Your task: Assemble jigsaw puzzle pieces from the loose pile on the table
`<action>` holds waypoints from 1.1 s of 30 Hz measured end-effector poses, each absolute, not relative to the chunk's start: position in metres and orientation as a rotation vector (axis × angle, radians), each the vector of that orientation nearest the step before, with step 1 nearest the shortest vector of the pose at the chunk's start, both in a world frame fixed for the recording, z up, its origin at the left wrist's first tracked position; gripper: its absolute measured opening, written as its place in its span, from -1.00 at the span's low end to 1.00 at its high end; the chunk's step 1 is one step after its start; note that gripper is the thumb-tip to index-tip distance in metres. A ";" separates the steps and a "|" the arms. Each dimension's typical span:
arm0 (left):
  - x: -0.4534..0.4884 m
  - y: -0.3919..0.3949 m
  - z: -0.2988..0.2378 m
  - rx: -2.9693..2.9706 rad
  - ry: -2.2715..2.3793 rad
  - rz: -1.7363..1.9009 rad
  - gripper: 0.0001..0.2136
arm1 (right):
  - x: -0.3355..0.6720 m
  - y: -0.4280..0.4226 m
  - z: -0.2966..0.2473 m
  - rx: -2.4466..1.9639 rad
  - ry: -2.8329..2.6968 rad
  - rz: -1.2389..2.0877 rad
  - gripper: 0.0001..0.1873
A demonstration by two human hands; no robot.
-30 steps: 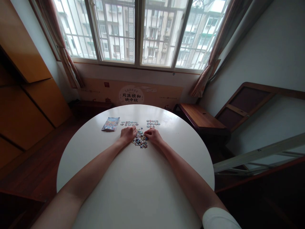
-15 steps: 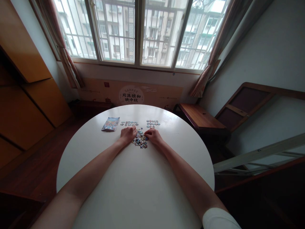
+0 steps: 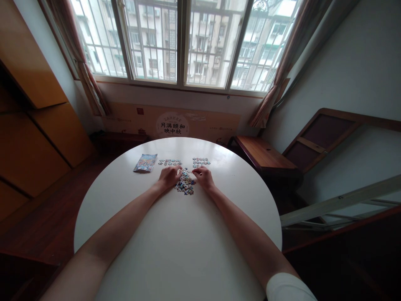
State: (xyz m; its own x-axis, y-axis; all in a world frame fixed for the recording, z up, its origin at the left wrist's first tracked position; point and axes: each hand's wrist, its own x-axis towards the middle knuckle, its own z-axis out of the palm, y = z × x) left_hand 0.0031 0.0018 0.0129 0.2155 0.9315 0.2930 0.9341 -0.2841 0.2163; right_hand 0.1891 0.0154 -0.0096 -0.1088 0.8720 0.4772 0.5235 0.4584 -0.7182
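Note:
A heap of small loose jigsaw puzzle pieces (image 3: 186,186) lies in the middle of the round white table, between my two hands. My left hand (image 3: 170,175) is closed at the heap's left edge, its thumb and finger pinching what looks like a pale puzzle piece. At the heap's upper right, my right hand (image 3: 204,177) has its fingertips pressed together on a small puzzle piece. Behind the left hand are rows of spaced-out pieces (image 3: 171,161). A second group of laid-out pieces (image 3: 201,160) sits just beyond the right hand, which hides its nearest part.
A colourful printed packet (image 3: 145,163) lies left of the rows on the white table (image 3: 175,251). A wooden bench (image 3: 261,151) stands beyond the table's right side. Orange-brown cabinets (image 3: 59,138) line the left, and a barred window (image 3: 181,42) is ahead.
My right hand has shifted slightly away from me and to the right, toward the laid-out pieces. The left fingers have moved a little up and right, with a pale bit now showing.

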 end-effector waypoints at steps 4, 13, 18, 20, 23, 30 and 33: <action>0.002 0.003 0.011 -2.580 -1.657 -0.614 -0.71 | 0.188 0.014 -0.010 -1.215 -1.778 0.410 -0.86; 0.000 0.003 0.013 -2.723 -1.640 -0.564 -0.69 | 0.187 0.012 -0.010 -1.190 -1.869 0.388 -0.84; 0.000 0.004 0.012 -2.736 -1.613 -0.589 -0.69 | 0.187 0.011 -0.010 -1.170 -1.893 0.375 -0.83; 0.000 0.004 0.012 -2.739 -1.632 -0.582 -0.70 | 0.187 0.011 -0.010 -1.173 -1.895 0.376 -0.83; 0.001 0.003 0.012 -2.739 -1.646 -0.572 -0.71 | 0.187 0.012 -0.011 -1.183 -1.890 0.378 -0.83; -0.001 0.006 0.008 -2.738 -1.571 -0.573 -0.72 | 0.187 0.014 -0.014 -1.167 -1.902 0.368 -0.83; -0.002 0.006 0.007 -2.747 -1.550 -0.585 -0.73 | 0.186 0.013 -0.013 -1.172 -1.900 0.372 -0.83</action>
